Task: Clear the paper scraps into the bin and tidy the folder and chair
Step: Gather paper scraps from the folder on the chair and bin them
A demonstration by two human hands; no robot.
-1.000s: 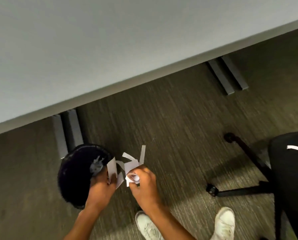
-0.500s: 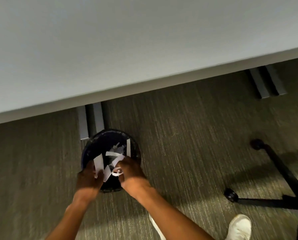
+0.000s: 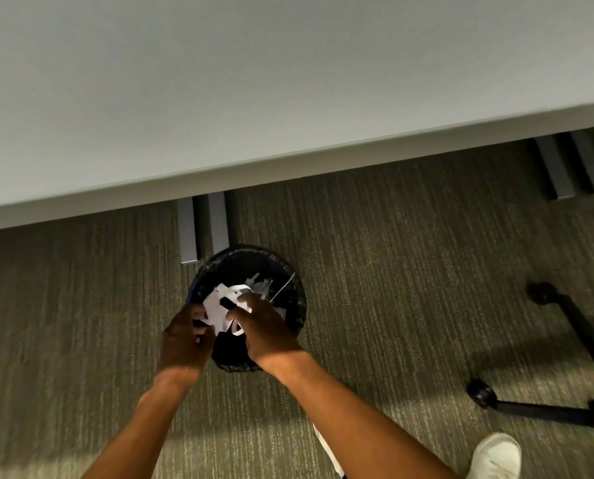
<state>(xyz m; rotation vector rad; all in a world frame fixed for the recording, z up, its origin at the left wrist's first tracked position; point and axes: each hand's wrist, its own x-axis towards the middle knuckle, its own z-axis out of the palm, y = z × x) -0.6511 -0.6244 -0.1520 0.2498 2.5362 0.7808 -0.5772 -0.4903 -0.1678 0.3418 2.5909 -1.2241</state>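
A round black bin with a dark liner stands on the carpet just in front of the desk leg. Some white scraps lie inside it near the far wall. Both hands hover over its opening. My left hand and my right hand each pinch a bunch of white paper scraps held between them above the bin's mouth. The chair's black wheeled base shows at the right edge; its seat is out of view. No folder is in view.
The pale grey desk top fills the upper half, its edge running above the bin. Grey desk feet stand behind the bin and at the far right. A white shoe is at the bottom right on the carpet.
My hands carried the scraps from beside the bin to directly over its opening. The view shifted so the bin now sits nearer the centre and the chair seat left the frame.
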